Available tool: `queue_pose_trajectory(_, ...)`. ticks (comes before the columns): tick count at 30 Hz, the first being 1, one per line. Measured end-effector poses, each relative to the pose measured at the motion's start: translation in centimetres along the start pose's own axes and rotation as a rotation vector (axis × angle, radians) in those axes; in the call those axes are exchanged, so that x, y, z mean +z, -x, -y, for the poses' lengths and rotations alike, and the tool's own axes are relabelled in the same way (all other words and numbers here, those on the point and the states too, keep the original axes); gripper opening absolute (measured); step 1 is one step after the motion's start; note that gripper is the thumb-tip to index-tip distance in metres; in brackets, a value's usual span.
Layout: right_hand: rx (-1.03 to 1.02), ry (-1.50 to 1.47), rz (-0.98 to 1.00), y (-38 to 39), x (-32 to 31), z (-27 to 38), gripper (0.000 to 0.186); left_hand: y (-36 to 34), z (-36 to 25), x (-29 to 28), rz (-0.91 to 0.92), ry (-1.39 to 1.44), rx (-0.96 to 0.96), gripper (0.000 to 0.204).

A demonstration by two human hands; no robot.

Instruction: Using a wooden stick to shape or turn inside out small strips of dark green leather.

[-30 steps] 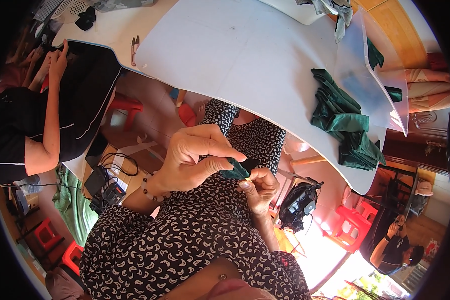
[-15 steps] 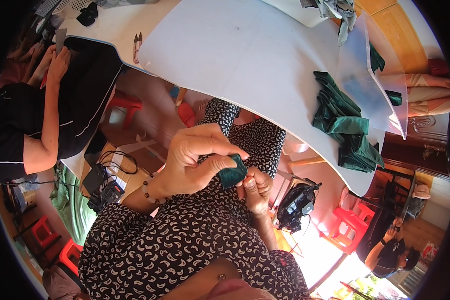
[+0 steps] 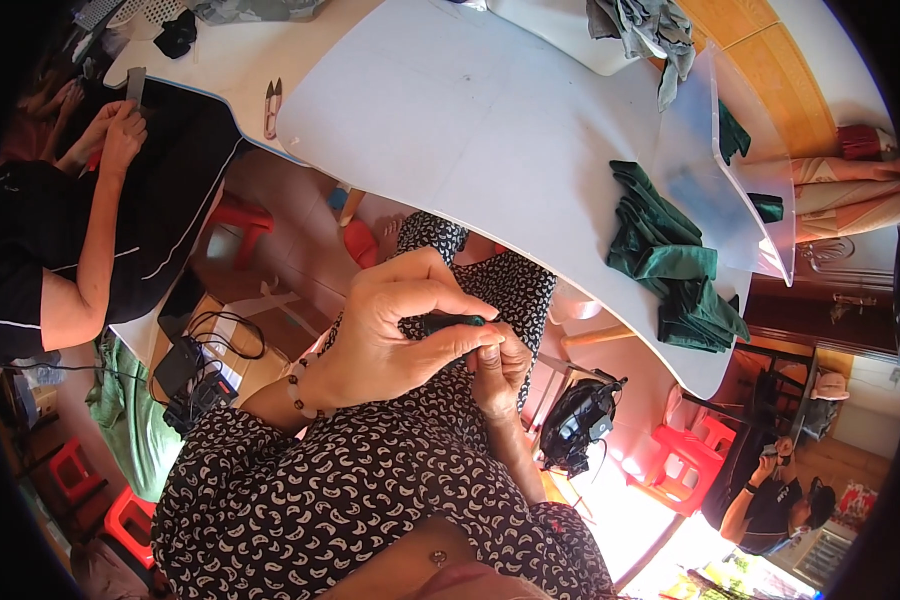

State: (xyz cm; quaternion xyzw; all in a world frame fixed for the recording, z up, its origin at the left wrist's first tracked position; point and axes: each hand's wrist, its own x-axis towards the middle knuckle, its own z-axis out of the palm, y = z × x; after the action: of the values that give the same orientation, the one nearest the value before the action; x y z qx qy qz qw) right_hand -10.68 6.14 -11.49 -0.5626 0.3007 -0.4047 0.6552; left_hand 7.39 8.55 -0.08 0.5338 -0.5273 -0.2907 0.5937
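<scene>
A small piece of dark green velvet cloth (image 3: 454, 322) is held in front of my chest, above my lap. My left hand (image 3: 395, 325) pinches it between thumb and forefinger. Close against those fingertips, my right hand (image 3: 502, 372) has its thumb and fingers pressed together at the cloth's other end. Most of the piece is hidden behind the fingers, and only a narrow dark strip shows. More green velvet cloth (image 3: 660, 260) lies in a loose heap at the table's right end.
The white table (image 3: 450, 130) curves across ahead of me. Thread snips (image 3: 272, 110) lie at its left. A clear plastic panel (image 3: 715, 170) stands at the right. A co-worker (image 3: 80, 240) sits on my left; a black bag (image 3: 580, 420) and red stools (image 3: 685, 465) are at my right.
The small velvet piece has turned from showing its broad face to a thin edge, mostly covered by fingers. My hands have drawn closer together. The whole view has shifted slightly.
</scene>
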Motion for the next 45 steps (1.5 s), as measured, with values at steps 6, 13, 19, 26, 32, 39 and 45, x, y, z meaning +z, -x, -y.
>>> queue_pose_trajectory(6,-0.006,-0.011,-0.024,0.1,0.2,-0.7,0.035,0.5,0.6,0.1,0.062,-0.001,-0.040,0.018)
queue_pose_trajectory(13,0.123,-0.280,0.054,0.2,0.6,-1.1,0.027,0.6,0.8,0.2,0.056,0.179,-0.127,0.011)
queue_pose_trajectory(19,0.065,-0.213,0.015,-0.3,-0.1,-0.2,0.021,0.0,1.6,-0.5,0.048,0.351,-0.250,0.012)
queue_pose_trajectory(26,-0.143,0.044,-0.172,0.0,-0.4,0.6,0.012,-0.2,1.5,0.5,0.069,0.391,-0.187,0.014)
queue_pose_trajectory(32,-0.078,-0.242,0.013,0.0,-1.0,2.6,0.010,-0.6,-0.2,1.1,0.198,0.390,-0.122,0.017)
queue_pose_trajectory(39,0.101,-0.287,0.308,-0.3,-2.2,1.9,0.028,-1.9,-0.8,2.1,0.174,0.295,-0.175,0.015)
queue_pose_trajectory(45,0.039,-0.255,0.104,-0.6,-1.8,2.1,0.019,-3.6,-0.3,2.2,0.087,0.287,-0.188,0.020)
